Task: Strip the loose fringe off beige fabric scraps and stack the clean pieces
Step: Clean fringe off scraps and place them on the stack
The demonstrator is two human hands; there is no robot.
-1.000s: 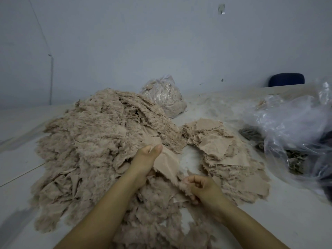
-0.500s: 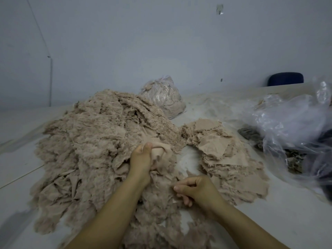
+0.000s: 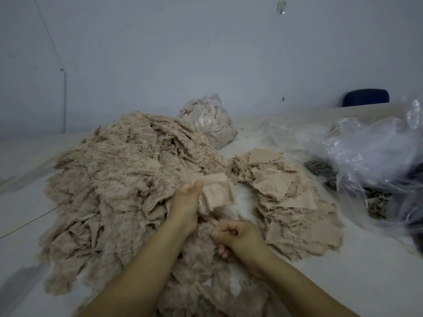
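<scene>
Left hand (image 3: 185,202) gripped a beige scrap (image 3: 216,191), thumb up, raised just above the near edge of the big frayed heap (image 3: 119,179). Right hand (image 3: 238,234) curled below it, pinching wisps of fringe (image 3: 223,215) that ran up to the scrap. Stack (image 3: 288,197) of flatter pieces lay right of the hands on the white counter (image 3: 366,282). Behind the heap, a tied bag (image 3: 209,120) of scraps; far right, crumpled clear plastic (image 3: 375,152) over darker fabric.

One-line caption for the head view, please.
Left hand holds a beige scrap above the fringe heap; right hand curled below.
</scene>
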